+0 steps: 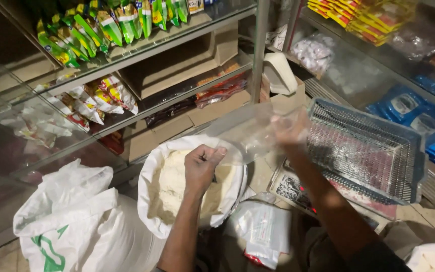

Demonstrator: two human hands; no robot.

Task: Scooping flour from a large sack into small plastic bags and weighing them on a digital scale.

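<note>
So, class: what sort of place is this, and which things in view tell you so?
Probably a small grocery shop. Glass shelves hold rows of packaged snacks, and an open sack of white flour or grain sits on the floor. Both hands hold a clear plastic bag over it.

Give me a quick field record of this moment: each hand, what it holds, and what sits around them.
left hand: over the open white sack of pale flour, pinching the lower edge of the clear plastic bag
right hand: inside or behind the clear plastic bag, holding it open
left of sack: tied white sack with green print
right: blue wire basket, tilted
below hands: stack of clear bags
behind: glass shelves with snack packets
</note>
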